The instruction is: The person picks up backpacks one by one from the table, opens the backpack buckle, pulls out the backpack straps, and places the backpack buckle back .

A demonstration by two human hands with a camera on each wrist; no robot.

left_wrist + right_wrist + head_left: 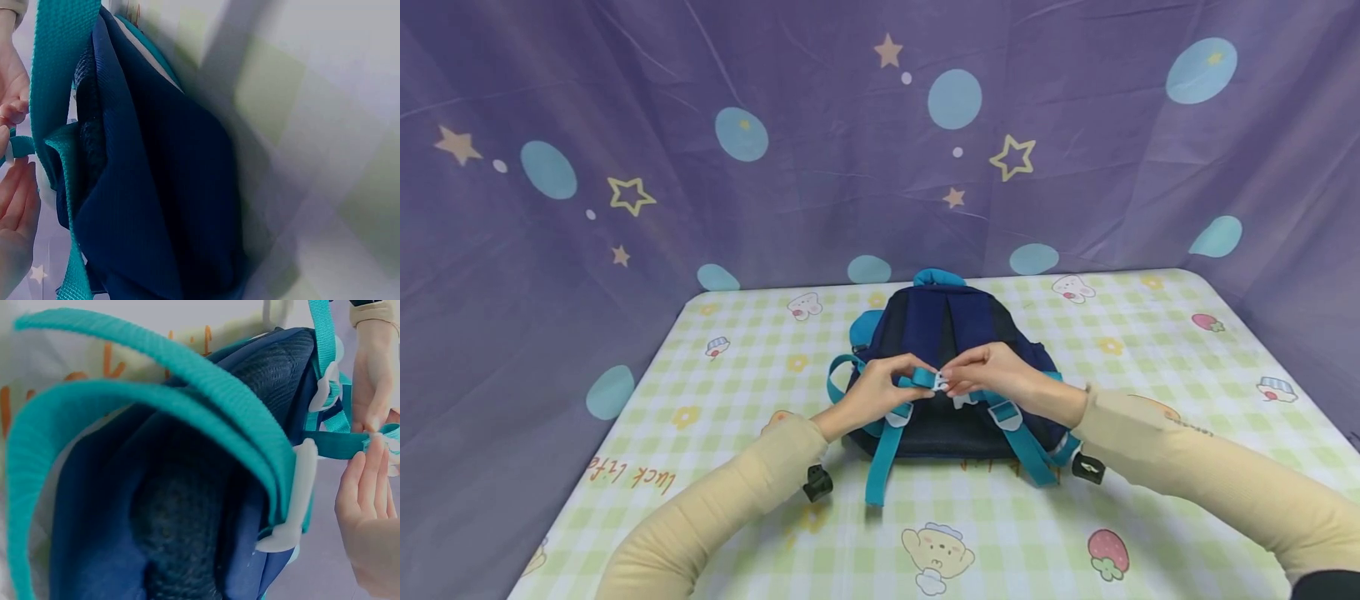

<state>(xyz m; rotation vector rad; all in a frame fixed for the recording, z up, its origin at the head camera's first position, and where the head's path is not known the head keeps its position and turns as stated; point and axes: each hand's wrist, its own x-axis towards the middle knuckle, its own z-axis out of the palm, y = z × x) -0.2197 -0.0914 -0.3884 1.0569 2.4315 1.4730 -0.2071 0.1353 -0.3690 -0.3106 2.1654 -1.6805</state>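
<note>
A navy backpack with teal straps lies on the table, its padded back panel facing up. Over its middle, my left hand pinches a teal strap close to a white plastic buckle. From the other side, my right hand grips the same buckle between thumb and fingers. Just below the right fingers sits another white buckle piece on the right-hand strap. In the right wrist view, both hands meet at the teal strap, and fingers partly hide the buckle.
White strap adjusters hold the shoulder straps, whose loose teal ends hang toward the near side. A checked tablecloth with cartoon prints covers the table. Behind stands a purple curtain with stars and ovals.
</note>
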